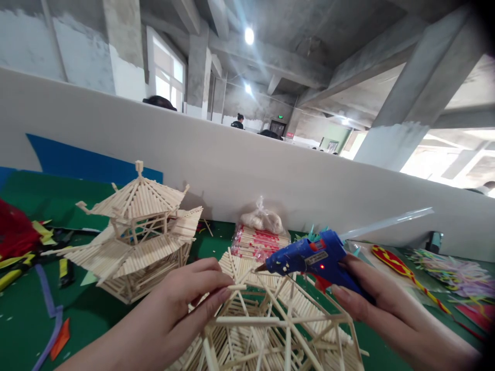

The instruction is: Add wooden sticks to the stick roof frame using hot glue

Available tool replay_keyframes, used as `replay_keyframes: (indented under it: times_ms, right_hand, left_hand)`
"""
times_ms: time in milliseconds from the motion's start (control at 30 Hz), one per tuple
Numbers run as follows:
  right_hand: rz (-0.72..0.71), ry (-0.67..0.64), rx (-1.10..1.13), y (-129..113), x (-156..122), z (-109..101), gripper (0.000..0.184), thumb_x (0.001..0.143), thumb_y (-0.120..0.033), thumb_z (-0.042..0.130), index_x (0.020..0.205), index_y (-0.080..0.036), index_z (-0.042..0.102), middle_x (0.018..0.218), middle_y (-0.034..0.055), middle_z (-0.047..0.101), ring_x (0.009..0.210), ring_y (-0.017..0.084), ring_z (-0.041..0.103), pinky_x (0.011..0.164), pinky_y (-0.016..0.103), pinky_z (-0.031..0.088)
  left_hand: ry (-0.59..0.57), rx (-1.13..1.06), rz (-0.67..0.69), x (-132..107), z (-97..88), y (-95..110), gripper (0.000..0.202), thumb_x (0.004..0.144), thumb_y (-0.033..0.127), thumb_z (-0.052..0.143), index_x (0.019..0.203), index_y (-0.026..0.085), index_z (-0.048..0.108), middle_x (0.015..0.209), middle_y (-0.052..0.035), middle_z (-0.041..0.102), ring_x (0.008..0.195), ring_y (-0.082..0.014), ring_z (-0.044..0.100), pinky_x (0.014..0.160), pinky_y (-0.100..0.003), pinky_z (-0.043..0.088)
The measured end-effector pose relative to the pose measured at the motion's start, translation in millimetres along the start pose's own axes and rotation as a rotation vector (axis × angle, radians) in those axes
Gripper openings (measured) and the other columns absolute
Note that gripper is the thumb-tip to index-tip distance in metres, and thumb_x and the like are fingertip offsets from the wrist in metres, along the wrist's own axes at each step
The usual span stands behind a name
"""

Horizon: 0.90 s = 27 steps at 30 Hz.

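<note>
Gripping the glue gun [309, 257], right hand [371, 304] hides its handle.

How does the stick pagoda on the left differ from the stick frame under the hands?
The pagoda has closed roofs in two tiers; the frame is mostly open ribs. The pagoda stands untouched; at the frame the left hand pinches a short stick, and the right hand aims a blue glue gun there. Both are of pale sticks on the green table.
</note>
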State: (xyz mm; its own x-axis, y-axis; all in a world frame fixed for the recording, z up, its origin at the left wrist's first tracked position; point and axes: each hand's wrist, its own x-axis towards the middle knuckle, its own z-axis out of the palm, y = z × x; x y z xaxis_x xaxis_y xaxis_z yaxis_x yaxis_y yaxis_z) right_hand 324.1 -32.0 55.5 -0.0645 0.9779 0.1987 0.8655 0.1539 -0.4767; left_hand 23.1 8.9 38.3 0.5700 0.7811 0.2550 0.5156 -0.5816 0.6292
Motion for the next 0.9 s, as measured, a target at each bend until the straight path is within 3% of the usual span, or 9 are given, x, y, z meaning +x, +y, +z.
replay_keyframes:
  times_ms: [233,500,900]
  right_hand:
    - [-0.057,0.014,-0.018,-11,7,-5,0.058,0.079,-0.055,0.043,0.12,-0.014,0.053,0.119,0.0112,0.057,0.106,0.03,0.054,0.087,0.042,0.046]
    - [-0.035,-0.092,-0.027,-15,9,-10,0.059,0.081,-0.052,0.042,0.125,-0.013,0.047,0.125,0.0133,0.052,0.111,0.031,0.049,0.091,0.044,0.043]
    - [0.002,-0.121,0.002,-22,8,-13,0.064,0.081,-0.056,0.039,0.127,-0.012,0.044,0.131,0.0132,0.046,0.117,0.031,0.042,0.097,0.048,0.035]
  left_hand:
    - [0.012,-0.005,-0.006,1,-0.7,0,0.023,0.087,0.031,0.037,0.087,0.022,0.059,0.081,-0.0015,0.056,0.076,-0.0143,0.055,0.066,-0.022,0.045]
    - [0.04,0.01,0.015,-1,1.4,0,0.023,0.086,0.029,0.039,0.089,0.022,0.06,0.082,-0.0017,0.058,0.076,-0.0145,0.056,0.067,-0.023,0.046]
    - [0.008,-0.021,-0.025,1,-0.7,3,0.024,0.087,0.031,0.037,0.085,0.022,0.06,0.079,-0.0011,0.056,0.074,-0.0141,0.055,0.067,-0.023,0.046]
